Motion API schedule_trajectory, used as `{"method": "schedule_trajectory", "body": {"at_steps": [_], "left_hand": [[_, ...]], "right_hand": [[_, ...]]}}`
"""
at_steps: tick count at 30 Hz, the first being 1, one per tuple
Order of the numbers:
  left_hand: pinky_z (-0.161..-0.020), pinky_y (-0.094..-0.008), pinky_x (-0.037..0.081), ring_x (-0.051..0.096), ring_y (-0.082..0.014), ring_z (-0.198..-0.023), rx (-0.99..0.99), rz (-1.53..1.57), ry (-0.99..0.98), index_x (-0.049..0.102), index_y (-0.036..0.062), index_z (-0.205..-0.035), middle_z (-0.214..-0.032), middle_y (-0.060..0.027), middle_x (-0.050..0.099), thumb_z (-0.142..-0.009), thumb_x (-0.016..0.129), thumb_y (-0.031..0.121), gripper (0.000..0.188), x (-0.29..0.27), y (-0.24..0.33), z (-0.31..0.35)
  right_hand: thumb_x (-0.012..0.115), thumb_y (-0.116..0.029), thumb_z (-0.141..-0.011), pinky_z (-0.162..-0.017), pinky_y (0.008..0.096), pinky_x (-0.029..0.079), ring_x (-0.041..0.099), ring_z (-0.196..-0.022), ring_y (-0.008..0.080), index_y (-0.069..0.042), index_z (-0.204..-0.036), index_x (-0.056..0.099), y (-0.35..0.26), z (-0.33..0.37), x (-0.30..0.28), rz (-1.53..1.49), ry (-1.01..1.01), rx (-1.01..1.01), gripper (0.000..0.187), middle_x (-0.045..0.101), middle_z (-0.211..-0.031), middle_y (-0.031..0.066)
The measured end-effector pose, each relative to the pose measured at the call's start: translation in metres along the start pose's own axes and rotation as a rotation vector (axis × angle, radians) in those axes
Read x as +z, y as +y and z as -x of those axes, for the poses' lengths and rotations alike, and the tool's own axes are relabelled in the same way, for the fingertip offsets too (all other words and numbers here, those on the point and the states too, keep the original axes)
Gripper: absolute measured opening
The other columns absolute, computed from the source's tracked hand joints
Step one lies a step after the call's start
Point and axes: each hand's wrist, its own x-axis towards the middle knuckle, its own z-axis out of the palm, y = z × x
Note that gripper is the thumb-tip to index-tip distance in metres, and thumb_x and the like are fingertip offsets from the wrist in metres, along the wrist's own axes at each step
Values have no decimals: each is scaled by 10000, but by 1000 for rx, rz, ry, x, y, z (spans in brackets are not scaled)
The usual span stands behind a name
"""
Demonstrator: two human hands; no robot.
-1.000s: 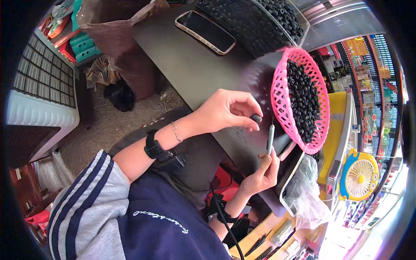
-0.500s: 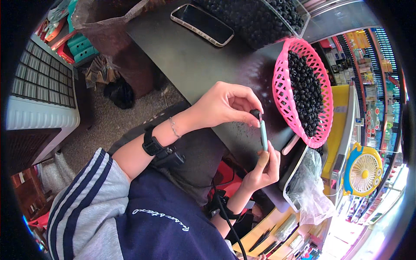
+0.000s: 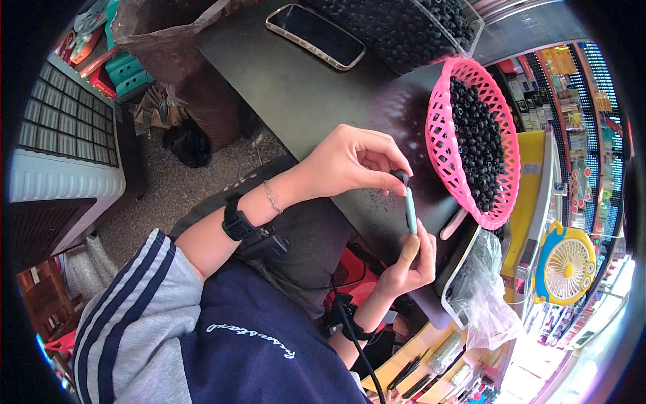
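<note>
"What's changing?"

"The right grip (image 3: 410, 264) is pinching a pale-green tool (image 3: 410, 214), now meeting the black bead (image 3: 401, 175) the left grip (image 3: 351, 163) is pinching, no longer standing apart."

"Its tip?"

"Blurring into the bead; beyond, the top edge is cropping the clear bin (image 3: 404, 47)."

The dark desk (image 3: 269, 74) is supporting a smartphone (image 3: 316, 37), a transparent bin (image 3: 380, 37) of small black pieces (image 3: 445, 19) and a pink lattice basket (image 3: 441, 138); dark specks (image 3: 367, 201) are lying near the desk's edge.
</note>
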Motion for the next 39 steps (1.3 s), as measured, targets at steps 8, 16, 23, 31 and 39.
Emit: {"method": "schedule_trajectory", "body": {"at_steps": [8,16,23,31,39], "left_hand": [[-666,-221,519,644,-111,-757,15,-28,13,688,-29,-956,-893,-69,642,-782,719,-37,178,0,-3,0],[-639,-208,488,613,-84,-700,50,-13,-7,684,-17,-920,-887,-58,636,-783,733,-12,146,0,-4,0],[-705,-198,498,586,-43,-734,16,35,-17,676,5,-967,-862,0,639,-792,761,73,207,-2,-1,0],[-745,-233,535,630,-101,-830,-113,127,-56,654,-22,-1030,-963,-50,631,-782,719,-35,257,-1,2,1],[-769,-233,539,645,-119,-869,-104,125,-6,655,-31,-1032,-981,-64,640,-782,711,-48,257,3,7,0]], "right_hand": [[622,-106,-875,-580,242,421,556,-637,156,67,-1028,678,0,0,1,40,11,-17,237,606,-752,114],[618,-122,-883,-580,239,417,549,-634,151,68,-1031,676,1,-1,2,45,11,-11,248,595,-747,104],[523,-199,-975,-548,220,352,475,-618,94,46,-927,604,0,3,3,-53,25,180,263,556,-716,40],[441,-234,-1014,-528,196,340,453,-614,61,24,-841,569,4,2,3,-97,-22,250,336,538,-703,16],[473,-229,-1002,-529,177,368,471,-602,44,45,-776,581,-1,0,1,-38,-67,293,371,558,-673,13]]}}
